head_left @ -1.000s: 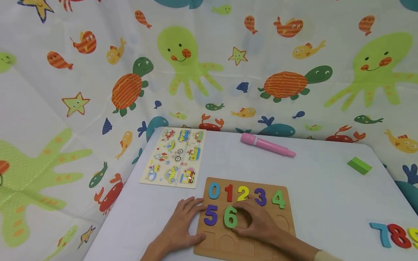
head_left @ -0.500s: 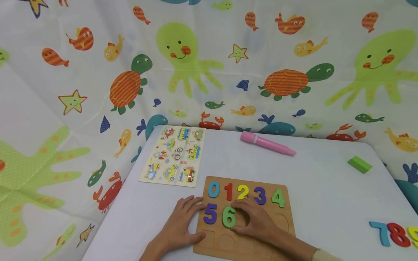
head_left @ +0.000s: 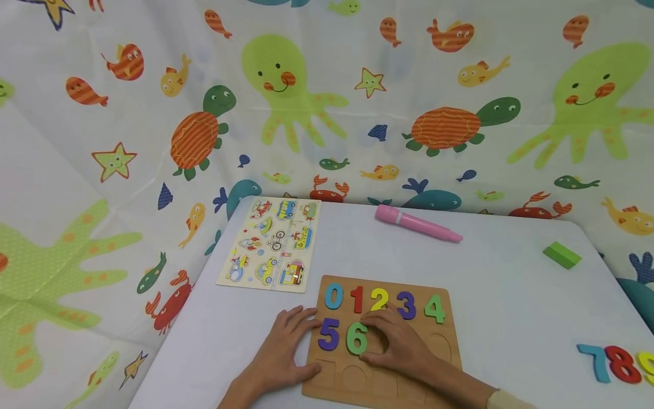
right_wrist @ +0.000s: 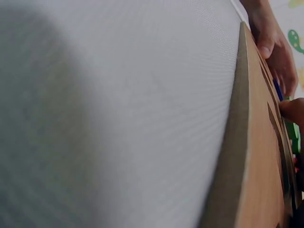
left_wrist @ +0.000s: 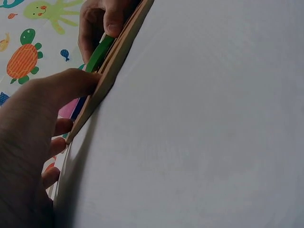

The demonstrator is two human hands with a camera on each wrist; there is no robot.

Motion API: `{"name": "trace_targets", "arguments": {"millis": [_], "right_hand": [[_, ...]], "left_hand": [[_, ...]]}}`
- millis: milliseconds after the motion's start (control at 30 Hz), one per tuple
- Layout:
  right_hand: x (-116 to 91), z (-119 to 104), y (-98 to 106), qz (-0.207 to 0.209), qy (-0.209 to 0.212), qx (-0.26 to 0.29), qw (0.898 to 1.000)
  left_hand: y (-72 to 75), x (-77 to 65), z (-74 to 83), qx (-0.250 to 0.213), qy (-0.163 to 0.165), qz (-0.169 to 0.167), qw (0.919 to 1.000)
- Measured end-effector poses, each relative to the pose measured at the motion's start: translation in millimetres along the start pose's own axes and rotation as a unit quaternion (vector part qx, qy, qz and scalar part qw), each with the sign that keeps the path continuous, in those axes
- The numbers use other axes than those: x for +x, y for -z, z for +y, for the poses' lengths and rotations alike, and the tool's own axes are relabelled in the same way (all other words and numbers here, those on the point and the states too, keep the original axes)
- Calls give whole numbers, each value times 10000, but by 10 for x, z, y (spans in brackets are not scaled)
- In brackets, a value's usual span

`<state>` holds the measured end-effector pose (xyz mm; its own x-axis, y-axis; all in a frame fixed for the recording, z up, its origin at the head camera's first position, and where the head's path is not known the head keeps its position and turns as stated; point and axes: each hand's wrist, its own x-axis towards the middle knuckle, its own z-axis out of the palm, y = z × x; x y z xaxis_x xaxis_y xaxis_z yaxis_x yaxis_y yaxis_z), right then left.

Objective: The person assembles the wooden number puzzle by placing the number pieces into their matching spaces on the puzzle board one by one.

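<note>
In the head view, a brown wooden number board [head_left: 327,382] lies on the table with a blue 0 [head_left: 334,296], red 1 [head_left: 357,299], yellow 2 [head_left: 379,299], purple 3 [head_left: 406,305], green 4 [head_left: 435,309] and purple 5 [head_left: 328,334] on it. My right hand [head_left: 401,346] pinches a light green number 6 [head_left: 356,339] by its right side, thumb below and forefinger above, just right of the 5. Whether the 6 sits fully in its recess I cannot tell. My left hand [head_left: 281,355] rests against the board's left edge, fingers spread; the left wrist view shows its thumb [left_wrist: 78,85] touching the edge.
At the right lie a blue 7 [head_left: 595,362], a red 8 [head_left: 623,365] and a partly cut-off yellow number [head_left: 646,362]. A vehicle picture board [head_left: 271,244], a pink pen-shaped object [head_left: 421,224] and a green block [head_left: 562,255] lie farther back. Sea-animal cloth [head_left: 368,165] hangs behind.
The green 6 has shifted slightly left on the board, the right hand's fingertips moving with it. The left hand has stayed at the board's edge.
</note>
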<state>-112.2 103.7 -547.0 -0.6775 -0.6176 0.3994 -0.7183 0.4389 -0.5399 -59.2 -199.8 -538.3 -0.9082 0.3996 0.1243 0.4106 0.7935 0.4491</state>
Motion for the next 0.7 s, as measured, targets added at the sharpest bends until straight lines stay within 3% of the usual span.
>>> {"name": "trace_targets", "arguments": {"millis": [700], "right_hand": [[10, -4, 1, -102, -209, -24, 9997]], "left_hand": [[17, -1, 11, -89, 28, 2, 10000]]}}
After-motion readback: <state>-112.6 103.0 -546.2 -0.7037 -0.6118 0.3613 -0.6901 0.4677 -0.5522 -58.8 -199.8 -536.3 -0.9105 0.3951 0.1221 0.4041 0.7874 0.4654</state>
